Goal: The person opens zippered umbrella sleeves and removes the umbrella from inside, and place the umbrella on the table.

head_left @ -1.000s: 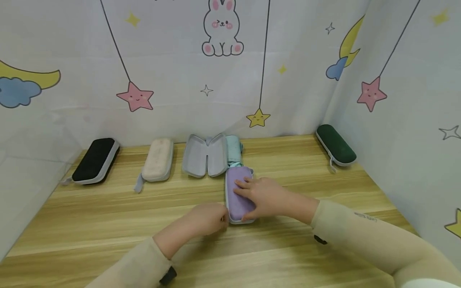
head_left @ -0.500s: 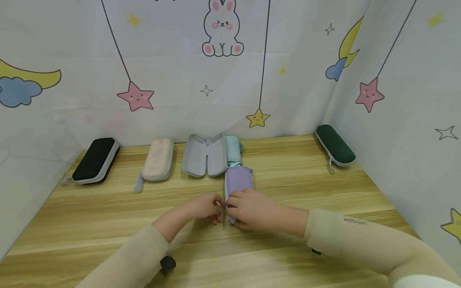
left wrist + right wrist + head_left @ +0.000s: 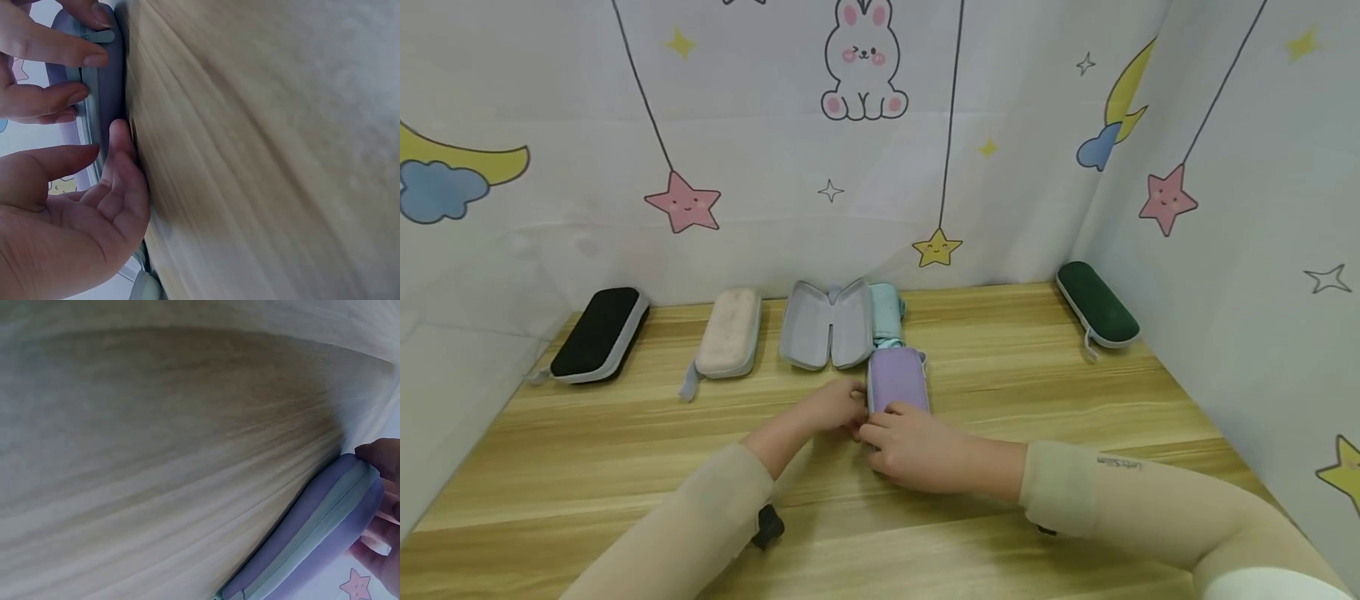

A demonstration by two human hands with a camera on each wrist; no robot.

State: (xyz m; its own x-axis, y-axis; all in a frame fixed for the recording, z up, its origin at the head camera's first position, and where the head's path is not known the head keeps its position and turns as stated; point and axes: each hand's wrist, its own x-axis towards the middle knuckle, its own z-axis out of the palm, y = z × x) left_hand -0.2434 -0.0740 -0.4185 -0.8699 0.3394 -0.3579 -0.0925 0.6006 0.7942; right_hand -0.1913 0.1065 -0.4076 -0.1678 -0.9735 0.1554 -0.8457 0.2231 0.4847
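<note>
A purple zippered glasses case [image 3: 898, 379] with a grey zip band lies on the wooden table [image 3: 1000, 392]. My right hand [image 3: 917, 448] holds its near end; the right wrist view shows the thumb against that end and fingers over the top. In the left wrist view, right-hand fingertips lie beside the zip pull [image 3: 100, 37], though I cannot tell whether they pinch it. My left hand [image 3: 835, 405] is at the case's left long side, thumb and curled fingers about the zip edge. The case's near part is hidden by my right hand in the head view.
Just behind stand a grey-lined case [image 3: 831, 325] lying spread apart and a folded mint-green cloth or case [image 3: 887, 312]. A cream case [image 3: 730, 333] and a black case [image 3: 600, 335] lie to the left. At the far right is a green case [image 3: 1097, 303]. Printed curtains [image 3: 760, 167] border the table.
My right hand has drawn back from the top of the purple case to its near end. My left hand has moved forward along its left side. The other cases stay put.
</note>
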